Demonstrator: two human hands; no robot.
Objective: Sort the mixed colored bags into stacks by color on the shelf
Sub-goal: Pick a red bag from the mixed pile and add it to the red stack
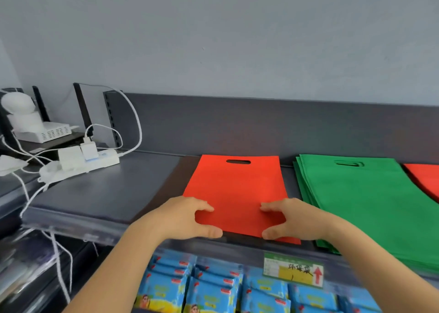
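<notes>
A red bag (237, 189) with a cut-out handle lies flat on the dark shelf (99, 194), on top of a dark brown bag (171, 184) whose edge shows at its left. My left hand (187, 220) and my right hand (292, 220) rest on the red bag's near edge, fingers on top and thumbs at the front. A stack of green bags (365, 203) lies to the right. Another red bag (425, 179) shows at the far right edge, partly cut off.
A white power strip (90, 163) with plugs and trailing white cables sits at the shelf's left, near a white router (47, 132). A dark back panel runs behind the bags. Blue packets (213, 286) hang below, beside a green price tag (294, 272).
</notes>
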